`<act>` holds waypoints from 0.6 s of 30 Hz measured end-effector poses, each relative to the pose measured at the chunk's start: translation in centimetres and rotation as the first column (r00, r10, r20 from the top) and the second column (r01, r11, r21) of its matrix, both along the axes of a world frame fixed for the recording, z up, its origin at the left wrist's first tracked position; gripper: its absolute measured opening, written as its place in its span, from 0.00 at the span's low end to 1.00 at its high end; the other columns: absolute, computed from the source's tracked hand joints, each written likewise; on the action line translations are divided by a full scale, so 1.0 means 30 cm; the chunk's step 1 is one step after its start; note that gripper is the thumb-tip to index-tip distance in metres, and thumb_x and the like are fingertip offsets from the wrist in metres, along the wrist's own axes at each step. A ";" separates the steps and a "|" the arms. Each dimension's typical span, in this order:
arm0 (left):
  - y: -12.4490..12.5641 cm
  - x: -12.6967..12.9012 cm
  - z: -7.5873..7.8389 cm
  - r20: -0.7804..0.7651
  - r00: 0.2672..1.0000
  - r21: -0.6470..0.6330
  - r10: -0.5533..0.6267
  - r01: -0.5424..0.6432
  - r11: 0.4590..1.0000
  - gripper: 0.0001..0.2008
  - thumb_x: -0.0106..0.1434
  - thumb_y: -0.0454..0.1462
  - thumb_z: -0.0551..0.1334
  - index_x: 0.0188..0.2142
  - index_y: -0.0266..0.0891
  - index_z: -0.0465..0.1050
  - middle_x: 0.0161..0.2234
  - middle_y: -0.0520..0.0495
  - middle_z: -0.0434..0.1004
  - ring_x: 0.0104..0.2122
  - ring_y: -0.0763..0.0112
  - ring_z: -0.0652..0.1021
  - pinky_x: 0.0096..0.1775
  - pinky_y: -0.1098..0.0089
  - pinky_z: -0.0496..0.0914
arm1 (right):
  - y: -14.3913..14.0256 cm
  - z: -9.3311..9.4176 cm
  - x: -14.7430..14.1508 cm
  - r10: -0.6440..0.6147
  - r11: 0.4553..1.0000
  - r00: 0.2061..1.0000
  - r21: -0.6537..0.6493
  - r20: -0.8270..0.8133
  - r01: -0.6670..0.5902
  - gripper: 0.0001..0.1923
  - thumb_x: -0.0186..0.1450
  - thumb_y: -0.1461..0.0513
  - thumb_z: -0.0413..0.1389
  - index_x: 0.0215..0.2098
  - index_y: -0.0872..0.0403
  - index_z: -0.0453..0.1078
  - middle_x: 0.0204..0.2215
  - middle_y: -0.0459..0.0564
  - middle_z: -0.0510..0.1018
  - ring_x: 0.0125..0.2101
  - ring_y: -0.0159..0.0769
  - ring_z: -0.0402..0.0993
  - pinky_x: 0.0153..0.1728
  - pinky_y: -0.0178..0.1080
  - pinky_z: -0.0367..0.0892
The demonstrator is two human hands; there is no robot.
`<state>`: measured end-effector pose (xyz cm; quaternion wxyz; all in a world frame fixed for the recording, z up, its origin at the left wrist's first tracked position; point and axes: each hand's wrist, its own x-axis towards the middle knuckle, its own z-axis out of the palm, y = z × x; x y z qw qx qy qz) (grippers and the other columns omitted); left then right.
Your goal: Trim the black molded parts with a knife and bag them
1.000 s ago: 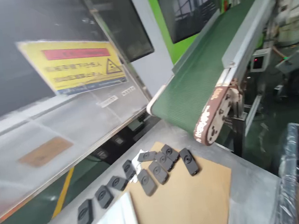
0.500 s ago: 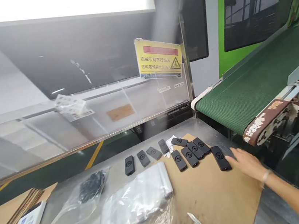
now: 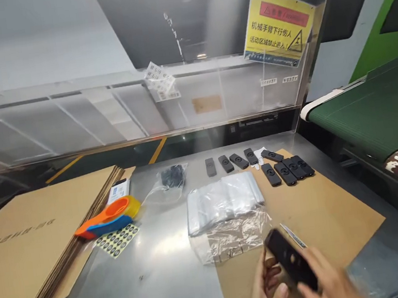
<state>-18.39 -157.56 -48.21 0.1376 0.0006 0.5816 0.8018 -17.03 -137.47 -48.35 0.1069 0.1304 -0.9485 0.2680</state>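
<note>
Both hands are low in the frame, close to the body, and between them sits a black plastic part (image 3: pixel 290 259), a flat oblong piece tilted so its upper end points up and to the left. The left hand (image 3: pixel 267 284) is under and beside it, fingers curled in against the part's lower left edge. The right hand (image 3: pixel 326 281) comes over from the right, its fingers closed on the part's lower end, so the piece is gripped from both sides and held just above the brown cardboard sheet (image 3: pixel 320 211). Right beside the part's upper end, a thin blade-like tool (image 3: pixel 293 235) lies on the cardboard, apart from the hands. Further up the sheet, well away from the hands, a cluster of matching black parts (image 3: pixel 286 170) lies flat, with a row of four more (image 3: pixel 230 161) on the steel table (image 3: pixel 165 280) to their left. A stack of clear plastic bags (image 3: pixel 224 199) rests between that row and the hands. Off to the left sit an orange and blue tape dispenser (image 3: pixel 108 217), a sheet of round stickers (image 3: pixel 117 239) and a pile of flat cardboard (image 3: pixel 31 239). The green conveyor belt (image 3: pixel 377 111) runs along the right.
</note>
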 end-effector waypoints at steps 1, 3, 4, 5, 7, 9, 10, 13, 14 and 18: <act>0.006 0.004 -0.004 0.043 0.999 0.109 0.018 -0.023 0.994 0.35 0.45 0.54 0.67 0.48 0.35 0.68 0.42 0.38 0.73 0.40 0.63 0.74 0.43 0.66 0.67 | -0.072 -0.020 0.041 0.109 0.993 0.992 -0.040 -0.062 -0.112 0.33 0.60 0.54 0.55 0.61 0.50 0.53 0.46 0.55 0.72 0.42 0.45 0.73 0.39 0.39 0.72; -0.007 0.014 0.005 0.128 0.989 0.207 0.073 -0.099 0.973 0.29 0.49 0.50 0.66 0.46 0.35 0.68 0.37 0.41 0.74 0.39 0.64 0.74 0.43 0.66 0.66 | -0.174 -0.047 0.080 0.215 0.969 0.971 -0.103 -0.101 -0.225 0.30 0.62 0.54 0.53 0.61 0.48 0.52 0.44 0.55 0.73 0.40 0.43 0.74 0.36 0.37 0.73; -0.024 0.020 0.015 0.153 0.981 0.216 0.116 -0.147 0.965 0.27 0.51 0.48 0.66 0.46 0.36 0.68 0.35 0.43 0.73 0.36 0.66 0.74 0.42 0.66 0.66 | -0.204 -0.056 0.079 0.206 0.969 0.974 -0.120 -0.096 -0.216 0.27 0.64 0.54 0.51 0.60 0.48 0.54 0.44 0.54 0.73 0.40 0.42 0.74 0.36 0.36 0.72; -0.048 0.027 0.025 0.154 0.975 0.209 0.158 -0.188 0.960 0.26 0.52 0.47 0.65 0.47 0.36 0.66 0.33 0.45 0.73 0.34 0.67 0.74 0.40 0.67 0.66 | -0.223 -0.065 0.068 0.171 0.978 0.982 -0.110 -0.084 -0.180 0.25 0.64 0.54 0.50 0.59 0.48 0.56 0.44 0.55 0.73 0.41 0.42 0.73 0.38 0.38 0.72; -0.107 0.044 0.041 0.082 0.978 0.172 0.192 -0.204 0.964 0.26 0.52 0.45 0.66 0.48 0.37 0.65 0.32 0.47 0.73 0.31 0.69 0.74 0.38 0.68 0.66 | -0.237 -0.089 0.029 0.077 0.997 0.993 -0.017 -0.087 -0.078 0.24 0.64 0.55 0.51 0.57 0.50 0.59 0.45 0.57 0.71 0.43 0.45 0.70 0.40 0.43 0.71; -0.169 0.063 0.048 -0.058 0.988 0.095 0.143 -0.137 0.986 0.24 0.53 0.45 0.65 0.47 0.36 0.66 0.30 0.46 0.73 0.30 0.70 0.73 0.35 0.70 0.66 | -0.238 -0.122 -0.012 0.041 0.995 0.994 0.090 -0.098 -0.032 0.22 0.63 0.58 0.51 0.55 0.52 0.62 0.46 0.59 0.70 0.45 0.49 0.67 0.40 0.49 0.70; -0.197 0.071 0.050 -0.140 0.984 0.043 0.106 -0.101 0.994 0.23 0.54 0.44 0.64 0.47 0.35 0.67 0.30 0.45 0.74 0.30 0.70 0.74 0.34 0.70 0.66 | -0.236 -0.137 -0.028 0.044 0.994 0.995 0.107 -0.092 -0.034 0.21 0.63 0.59 0.50 0.54 0.53 0.64 0.44 0.60 0.70 0.44 0.49 0.67 0.40 0.50 0.70; -0.265 0.088 0.055 -0.391 0.920 -0.166 0.001 -0.072 0.983 0.18 0.58 0.41 0.60 0.47 0.36 0.67 0.30 0.44 0.74 0.30 0.69 0.74 0.35 0.69 0.67 | -0.227 -0.128 -0.048 0.071 0.997 0.997 0.031 -0.024 -0.070 0.18 0.63 0.62 0.48 0.49 0.56 0.68 0.39 0.59 0.71 0.40 0.46 0.68 0.39 0.49 0.70; -0.281 0.091 0.059 -0.456 0.889 -0.234 -0.032 -0.085 0.969 0.17 0.58 0.39 0.59 0.47 0.37 0.67 0.31 0.43 0.75 0.30 0.69 0.74 0.37 0.68 0.67 | -0.225 -0.100 -0.043 0.096 0.995 0.995 -0.020 0.015 -0.096 0.17 0.62 0.61 0.49 0.49 0.55 0.68 0.38 0.58 0.71 0.40 0.44 0.69 0.39 0.47 0.70; -0.315 0.093 0.076 -0.554 0.821 -0.404 -0.141 -0.117 0.907 0.17 0.57 0.35 0.58 0.47 0.37 0.68 0.33 0.41 0.75 0.33 0.65 0.74 0.38 0.66 0.68 | -0.259 0.093 0.020 0.242 0.947 0.968 -0.233 0.066 -0.221 0.21 0.63 0.60 0.51 0.55 0.51 0.63 0.45 0.56 0.68 0.46 0.42 0.67 0.43 0.41 0.68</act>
